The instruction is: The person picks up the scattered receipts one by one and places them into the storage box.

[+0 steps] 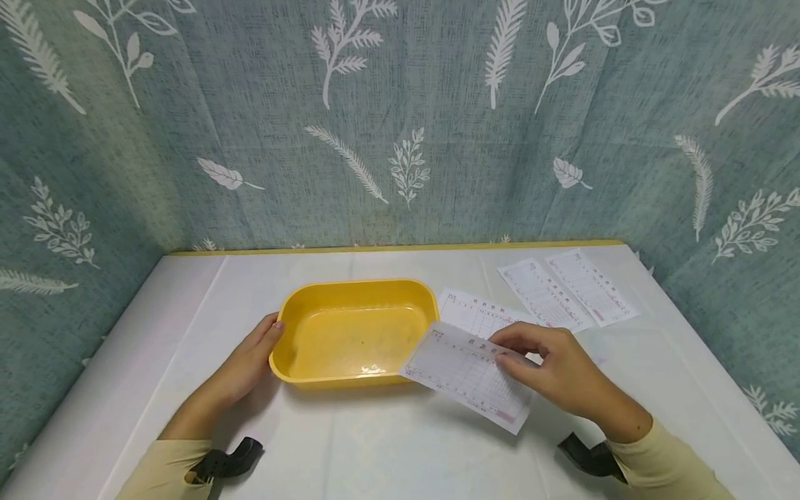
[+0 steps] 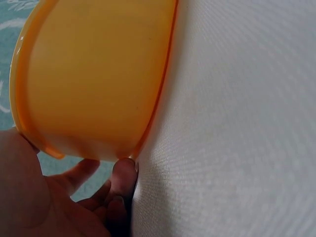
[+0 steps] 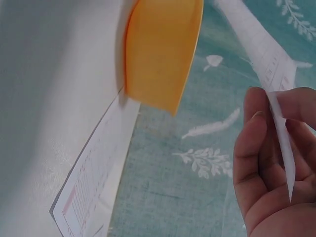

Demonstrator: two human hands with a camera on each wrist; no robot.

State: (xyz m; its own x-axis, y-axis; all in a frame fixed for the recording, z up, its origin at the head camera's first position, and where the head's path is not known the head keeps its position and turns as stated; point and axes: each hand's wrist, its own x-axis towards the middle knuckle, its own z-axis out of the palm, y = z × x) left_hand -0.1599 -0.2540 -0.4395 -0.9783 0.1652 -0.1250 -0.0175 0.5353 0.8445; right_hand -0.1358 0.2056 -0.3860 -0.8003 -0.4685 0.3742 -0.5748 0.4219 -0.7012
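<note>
Yellow basin (image 1: pixel 356 340) is gripped at its left end by the left hand (image 1: pixel 245 364) and, near its right end, one raised printed form (image 1: pixel 462 375) is pinched by the right hand (image 1: pixel 565 371); carrying seems the present step, steady pinching being needed next.

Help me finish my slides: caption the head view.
Left hand holds a yellow tray; right hand pinches a printed sheet.

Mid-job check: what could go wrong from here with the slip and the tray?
The right hand pinches the printed slip near one end only, so its far end might bend or catch on the rim of the yellow tray.
The left hand holds only the tray's left end; a sideways push could disturb the lying slip near its right end.
</note>
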